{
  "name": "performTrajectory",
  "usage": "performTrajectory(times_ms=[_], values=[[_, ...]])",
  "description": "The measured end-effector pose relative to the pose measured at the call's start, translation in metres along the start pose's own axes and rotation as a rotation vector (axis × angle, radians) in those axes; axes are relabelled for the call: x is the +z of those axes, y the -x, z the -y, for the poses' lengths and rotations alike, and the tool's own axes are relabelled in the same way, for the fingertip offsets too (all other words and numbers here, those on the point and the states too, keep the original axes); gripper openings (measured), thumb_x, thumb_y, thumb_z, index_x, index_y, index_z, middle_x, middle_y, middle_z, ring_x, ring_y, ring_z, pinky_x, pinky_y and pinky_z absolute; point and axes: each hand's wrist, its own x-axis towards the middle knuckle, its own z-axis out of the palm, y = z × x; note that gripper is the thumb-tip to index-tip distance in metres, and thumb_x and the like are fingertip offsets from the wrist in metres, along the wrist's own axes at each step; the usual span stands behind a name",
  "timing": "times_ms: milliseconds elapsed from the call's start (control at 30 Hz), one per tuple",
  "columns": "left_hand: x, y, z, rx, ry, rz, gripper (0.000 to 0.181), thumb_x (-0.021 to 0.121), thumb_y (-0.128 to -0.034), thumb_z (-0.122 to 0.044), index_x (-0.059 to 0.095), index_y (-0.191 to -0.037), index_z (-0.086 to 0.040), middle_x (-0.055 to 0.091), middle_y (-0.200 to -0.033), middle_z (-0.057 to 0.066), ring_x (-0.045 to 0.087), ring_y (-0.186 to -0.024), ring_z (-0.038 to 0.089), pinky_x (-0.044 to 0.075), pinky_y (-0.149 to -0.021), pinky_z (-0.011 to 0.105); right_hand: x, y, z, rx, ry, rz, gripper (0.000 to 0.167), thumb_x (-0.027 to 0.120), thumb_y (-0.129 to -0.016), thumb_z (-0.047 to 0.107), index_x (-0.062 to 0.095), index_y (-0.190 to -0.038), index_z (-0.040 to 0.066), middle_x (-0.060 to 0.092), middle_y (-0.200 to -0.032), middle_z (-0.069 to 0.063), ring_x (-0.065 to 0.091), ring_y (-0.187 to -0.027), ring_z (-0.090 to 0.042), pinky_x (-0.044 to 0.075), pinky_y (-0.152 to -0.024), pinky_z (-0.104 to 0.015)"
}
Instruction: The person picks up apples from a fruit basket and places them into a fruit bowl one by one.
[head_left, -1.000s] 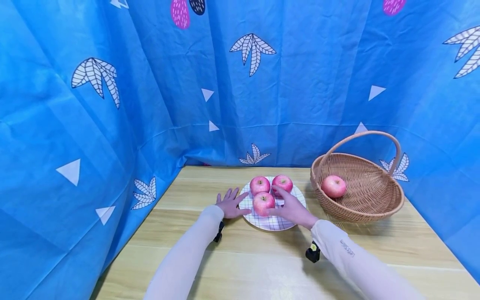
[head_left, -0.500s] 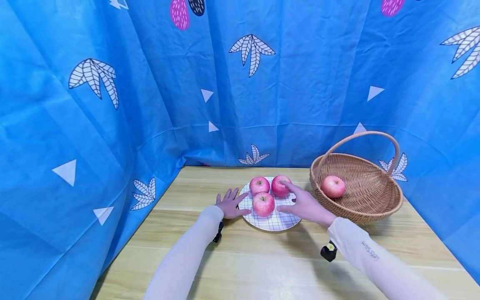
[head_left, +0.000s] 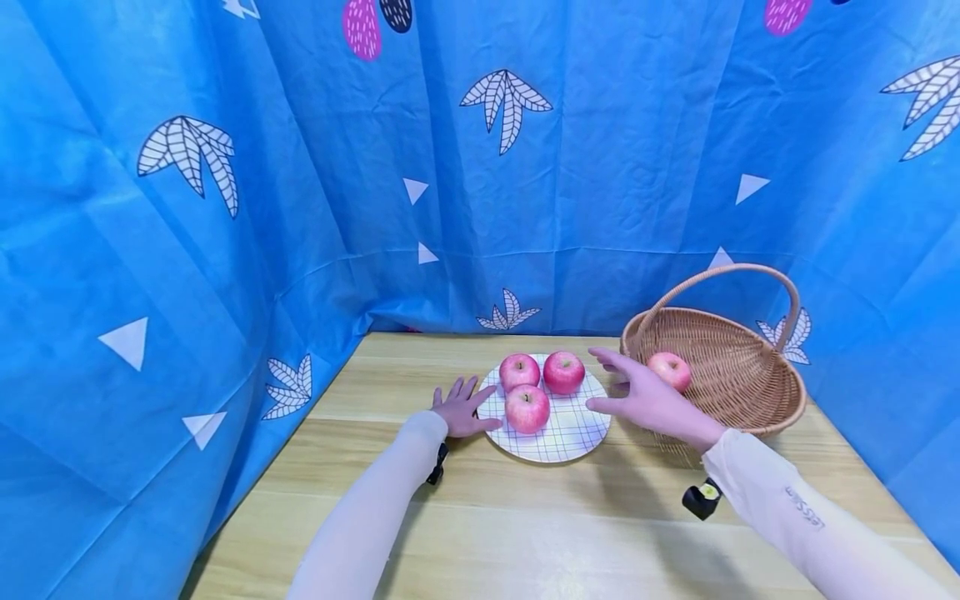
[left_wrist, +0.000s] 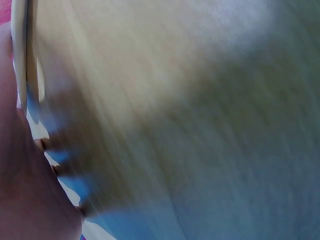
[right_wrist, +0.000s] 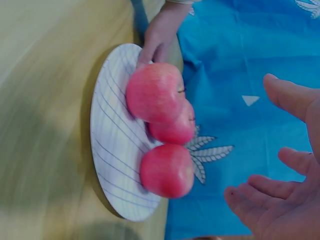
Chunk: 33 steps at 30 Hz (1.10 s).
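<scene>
Three red apples sit together on a white plate (head_left: 573, 429) with a blue grid: a front apple (head_left: 527, 409), a back-left apple (head_left: 519, 372) and a back-right apple (head_left: 564, 372). At the plate's left rim rests my left hand (head_left: 461, 410), its fingers spread. My right hand (head_left: 648, 400) hovers between the plate and the wicker basket (head_left: 738, 367), holding nothing; its thumb and fingers stand apart in the right wrist view. Inside the basket, at its left, lies another apple (head_left: 671, 370), partly covered by my right hand.
The wooden table (head_left: 495, 533) carries the plate and the basket. The basket's arched handle (head_left: 738, 268) rises above its rim. A blue patterned curtain (head_left: 630, 167) hangs behind the table and along both sides.
My right hand has drawn away from the apples on the plate, moving right toward the basket. The back-right apple has shifted very slightly. My left hand has stayed in place.
</scene>
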Motion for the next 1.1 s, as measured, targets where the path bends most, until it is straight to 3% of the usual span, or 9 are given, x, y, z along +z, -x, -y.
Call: performTrajectory(times_ms=[267,467,633,867,1100], values=[[0.01,-0.014,0.009,-0.02,0.0,0.009,0.088,0.041,-0.0873,-0.082,0.012,-0.161,-0.043,-0.001,-0.172,0.003,-0.006,-0.157,0.034,-0.004,-0.12,0.068,-0.029,0.009,0.002,-0.005,0.043,-0.016,0.077,0.078,-0.089,0.038,0.042,-0.153,0.015,0.05,-0.152,-0.014,0.052,-0.133,-0.041,0.048,-0.104,-0.056],[0.005,-0.007,0.006,0.003,0.005,-0.013,0.087,0.041,-0.0881,-0.082,0.015,-0.161,-0.042,0.003,-0.171,0.006,0.0,-0.157,0.037,0.0,-0.119,0.07,-0.051,0.018,0.003,0.019,0.047,-0.008,0.07,0.073,-0.092,0.04,0.046,-0.151,0.013,0.055,-0.145,-0.016,0.06,-0.124,-0.04,0.052,-0.099,-0.053],[0.004,-0.005,0.005,0.008,0.002,-0.013,0.087,0.04,-0.0884,-0.081,0.014,-0.161,-0.042,0.002,-0.171,0.007,0.0,-0.157,0.037,-0.001,-0.119,0.069,-0.068,0.021,-0.002,0.009,0.076,-0.005,0.062,0.071,-0.094,0.04,0.051,-0.147,0.014,0.056,-0.145,-0.014,0.056,-0.128,-0.034,0.049,-0.102,-0.054],[0.016,-0.019,0.015,0.007,0.007,-0.008,0.09,0.04,-0.0852,-0.085,0.012,-0.161,-0.044,-0.001,-0.172,0.005,-0.003,-0.157,0.035,-0.004,-0.119,0.07,-0.087,0.024,-0.016,0.037,0.112,0.0,0.057,0.068,-0.095,0.046,0.053,-0.146,0.024,0.062,-0.137,-0.002,0.056,-0.121,-0.024,0.049,-0.097,-0.033],[0.02,-0.024,0.02,0.011,0.013,-0.007,0.093,0.037,-0.0816,-0.09,0.01,-0.16,-0.048,-0.003,-0.172,0.002,-0.006,-0.157,0.034,-0.006,-0.119,0.069,-0.106,0.025,-0.031,0.057,0.122,0.009,0.053,0.064,-0.098,0.045,0.052,-0.146,0.026,0.057,-0.146,-0.006,0.048,-0.138,-0.031,0.045,-0.106,-0.052]])
